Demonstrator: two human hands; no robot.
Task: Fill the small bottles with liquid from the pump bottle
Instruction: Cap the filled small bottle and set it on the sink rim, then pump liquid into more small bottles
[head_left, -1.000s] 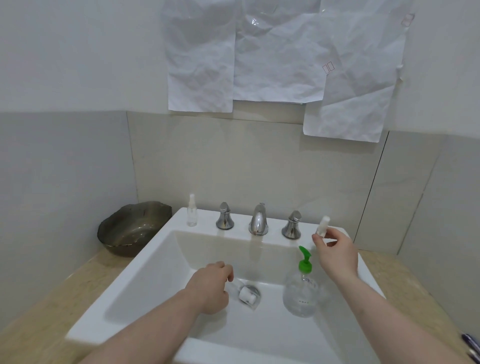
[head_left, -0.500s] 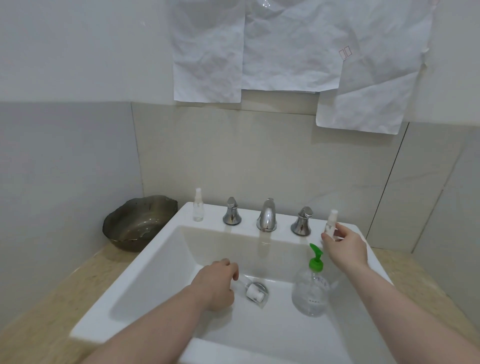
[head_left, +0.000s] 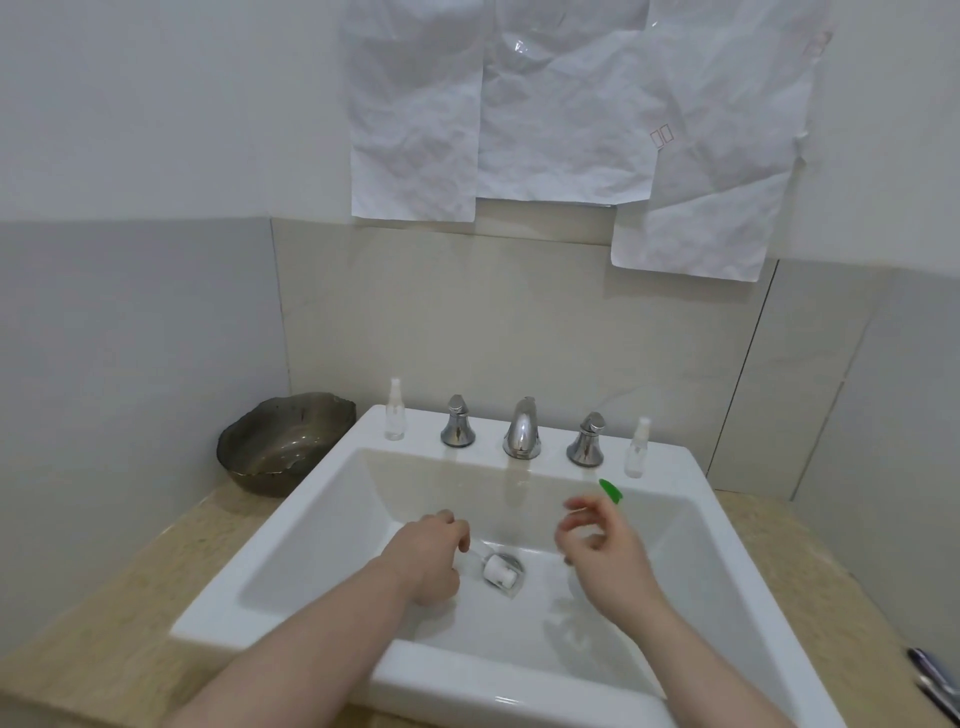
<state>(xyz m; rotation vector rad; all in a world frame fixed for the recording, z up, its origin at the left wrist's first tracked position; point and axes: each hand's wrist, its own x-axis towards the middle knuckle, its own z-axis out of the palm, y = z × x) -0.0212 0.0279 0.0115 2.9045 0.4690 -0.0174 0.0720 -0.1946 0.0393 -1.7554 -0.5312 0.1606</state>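
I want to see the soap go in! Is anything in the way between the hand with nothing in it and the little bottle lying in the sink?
Nothing visible is. The right hand hangs open above the basin, and only bare sink lies between it and the little bottle, which the left hand grips near the drain.

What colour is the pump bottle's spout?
Bright green; the pump spout shows just above the right hand in the head view.

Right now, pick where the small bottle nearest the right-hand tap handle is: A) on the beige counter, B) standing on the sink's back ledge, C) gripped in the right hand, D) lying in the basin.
B: the small bottle stands upright on the sink's back ledge, beside the right tap handle; the right hand is apart from it, holding nothing.
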